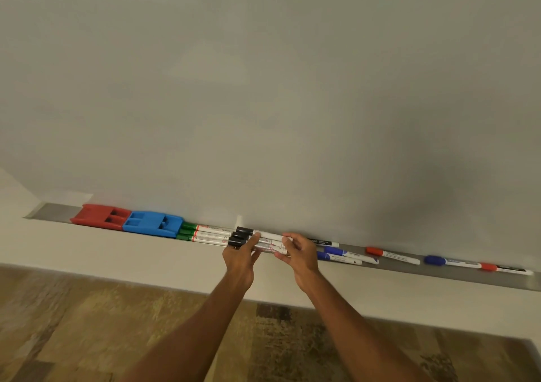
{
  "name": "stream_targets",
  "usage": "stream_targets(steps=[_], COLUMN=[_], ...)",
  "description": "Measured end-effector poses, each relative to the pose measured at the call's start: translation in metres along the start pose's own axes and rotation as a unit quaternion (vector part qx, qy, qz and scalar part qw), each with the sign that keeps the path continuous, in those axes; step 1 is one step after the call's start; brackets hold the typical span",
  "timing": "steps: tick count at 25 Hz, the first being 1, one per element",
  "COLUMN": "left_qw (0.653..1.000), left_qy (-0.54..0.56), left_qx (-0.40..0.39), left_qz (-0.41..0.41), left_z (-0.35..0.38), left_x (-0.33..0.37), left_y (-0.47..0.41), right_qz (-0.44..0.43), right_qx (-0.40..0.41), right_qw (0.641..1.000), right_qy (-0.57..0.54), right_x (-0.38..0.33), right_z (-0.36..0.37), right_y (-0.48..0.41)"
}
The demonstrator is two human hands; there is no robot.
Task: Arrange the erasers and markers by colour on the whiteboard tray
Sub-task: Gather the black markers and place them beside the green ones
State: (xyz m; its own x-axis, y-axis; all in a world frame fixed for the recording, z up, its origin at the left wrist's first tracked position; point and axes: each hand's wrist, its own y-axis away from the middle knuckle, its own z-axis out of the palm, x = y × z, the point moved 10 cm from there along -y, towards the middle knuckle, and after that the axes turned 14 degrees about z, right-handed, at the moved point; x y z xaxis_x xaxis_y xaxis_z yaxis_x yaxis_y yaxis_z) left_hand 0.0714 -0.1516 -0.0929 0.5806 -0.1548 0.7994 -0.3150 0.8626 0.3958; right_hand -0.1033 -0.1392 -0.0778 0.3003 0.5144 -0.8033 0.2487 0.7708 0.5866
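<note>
On the grey whiteboard tray [439, 273] a red eraser [99, 217] lies at the far left, with a blue eraser [152, 223] touching its right side. Three green-capped markers [205, 233] lie stacked beside the blue eraser. Right of them sit three black-capped markers [263, 239]. My left hand [243, 254] pinches them near the caps and my right hand [298, 251] holds their other ends. Further right lie two blue markers [345, 255], a red marker [392, 255], another blue marker [450, 261] and a second red marker [506, 269].
The plain whiteboard [263, 88] fills the upper view. A cream ledge [146, 255] runs below the tray. Patterned brown flooring [87, 323] shows beneath. Another marker with a black label [322, 241] lies against the board behind my right hand.
</note>
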Motion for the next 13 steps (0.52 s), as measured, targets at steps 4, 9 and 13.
stream_targets(steps=[4,9,13], left_qw=[0.975,0.795,0.632], left_qy=[-0.171,-0.5,-0.616], left_qx=[-0.036,-0.157,-0.267], left_qz=[0.136,0.306,0.387], left_z=[-0.004,0.001,0.016], left_x=[0.041,0.068,0.061], left_y=[-0.023,-0.035,-0.029], right_qz=[0.0,0.007,0.02], right_qx=[0.005,0.028,0.044], right_qw=[1.0,0.999,0.998], right_qy=[-0.009,0.023,0.029], right_x=[-0.004,-0.002,0.003], right_z=[-0.006,-0.011,-0.009], right_y=[-0.008,-0.024,-0.032])
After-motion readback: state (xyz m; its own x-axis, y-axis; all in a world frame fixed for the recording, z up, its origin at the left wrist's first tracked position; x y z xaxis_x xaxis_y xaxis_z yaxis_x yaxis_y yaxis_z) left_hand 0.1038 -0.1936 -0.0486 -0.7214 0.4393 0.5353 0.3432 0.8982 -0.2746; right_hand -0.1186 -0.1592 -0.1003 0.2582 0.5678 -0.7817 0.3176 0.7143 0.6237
